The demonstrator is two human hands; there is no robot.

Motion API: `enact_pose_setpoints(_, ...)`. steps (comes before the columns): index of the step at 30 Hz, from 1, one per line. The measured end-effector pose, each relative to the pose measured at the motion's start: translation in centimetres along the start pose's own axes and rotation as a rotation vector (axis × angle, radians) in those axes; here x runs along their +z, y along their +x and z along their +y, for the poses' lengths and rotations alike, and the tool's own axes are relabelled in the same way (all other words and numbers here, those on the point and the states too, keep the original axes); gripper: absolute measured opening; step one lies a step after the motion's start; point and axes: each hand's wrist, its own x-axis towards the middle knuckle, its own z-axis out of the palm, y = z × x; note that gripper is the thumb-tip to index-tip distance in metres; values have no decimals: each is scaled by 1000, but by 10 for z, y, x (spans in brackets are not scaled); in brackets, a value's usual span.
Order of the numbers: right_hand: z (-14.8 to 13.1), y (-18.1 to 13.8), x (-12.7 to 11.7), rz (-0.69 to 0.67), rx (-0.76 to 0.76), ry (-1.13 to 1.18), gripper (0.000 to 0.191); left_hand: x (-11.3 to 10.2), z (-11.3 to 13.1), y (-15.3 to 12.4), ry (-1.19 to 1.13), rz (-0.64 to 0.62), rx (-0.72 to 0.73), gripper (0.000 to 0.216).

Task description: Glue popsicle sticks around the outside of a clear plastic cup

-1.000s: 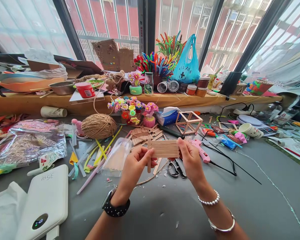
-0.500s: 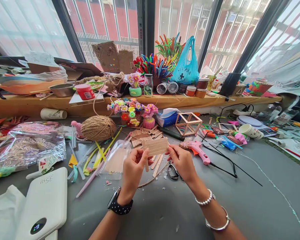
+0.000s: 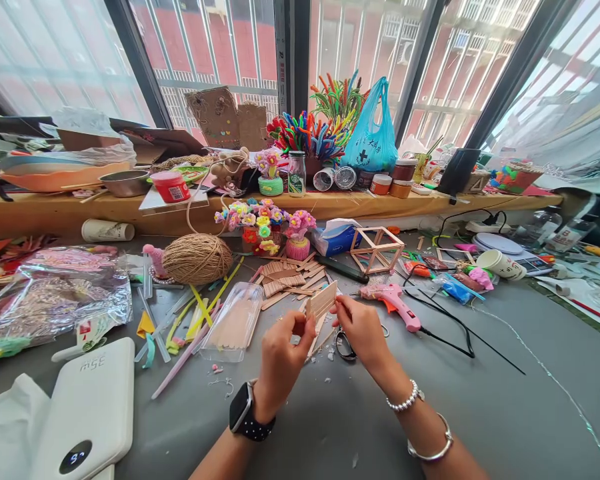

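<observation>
Stick panel [image 3: 324, 301] apparently diagonal, away rightward

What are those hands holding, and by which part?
A small panel of flat wooden sticks, held at opposite ends: the left hand grips its left end, the right hand its right.

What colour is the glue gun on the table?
The glue gun is pink, seen in the head view.

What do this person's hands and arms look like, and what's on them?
The left hand and right hand are gloveless; no sleeves show. The left wrist wears a rectangular, dark-faced smartwatch with a black, white-dotted band; the right, a silvery beaded bracelet and a thin silvery metal bangle.
</observation>
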Motion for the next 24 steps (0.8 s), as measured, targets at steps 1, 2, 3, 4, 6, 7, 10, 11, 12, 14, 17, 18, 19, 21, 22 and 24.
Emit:
enact_pose_setpoints(1, 0, 0, 1, 8, 4, -22, 28, 1, -1, -1, 12, -2, 27, 16)
enact_pose_setpoints(2, 0, 0, 2, 15, 7, -46, 27, 2, -2, -1, 22, 0, 55, 17)
enact_pose_setpoints(3, 0, 0, 3, 21, 9, -72, 27, 3, -3, -1, 33, 4, 84, 18)
enact_pose_setpoints(4, 0, -1, 4, 26, 10, -100, 26, 4, -5, -2, 47, 10, 113, 19)
enact_pose_setpoints(6, 0, -2, 6, 36, 15, -158, 25, 6, -7, -2, 87, 18, 163, 20)
enact_pose_setpoints(7, -1, -2, 6, 41, 19, -187, 25, 8, -8, -2, 106, 14, 182, 19)
enact_pose_setpoints(10, -3, -3, 6, 61, 27, -271, 24, 10, -10, -3, 129, -4, 214, 19)
enact_pose_setpoints(11, -3, -3, 6, 67, 29, -298, 23, 11, -10, -3, 133, -12, 211, 19)
enact_pose_setpoints(12, -3, -3, 6, 72, 31, -323, 23, 11, -10, -3, 137, -20, 201, 19)
enact_pose_setpoints(14, -3, -3, 5, 83, 38, -372, 23, 11, -9, -2, 136, -44, 166, 20)
enact_pose_setpoints(17, -1, -2, 4, 102, 50, -441, 23, 9, -6, 0, 112, -87, 89, 22)
enact_pose_setpoints(18, 0, -2, 3, 107, 51, -459, 23, 8, -5, 1, 101, -99, 59, 22)
enact_pose_setpoints(19, 0, -2, 3, 109, 49, -475, 23, 7, -5, 2, 92, -108, 29, 23)
enact_pose_setpoints(21, 1, -2, 3, 110, 41, -496, 22, 7, -5, 4, 63, -118, -31, 25)
enact_pose_setpoints(22, 1, -2, 4, 110, 36, -503, 22, 6, -6, 5, 33, -121, -67, 27)
enact_pose_setpoints(24, 2, -2, 4, 113, 30, -507, 23, 6, -8, 7, -58, -126, -142, 29)
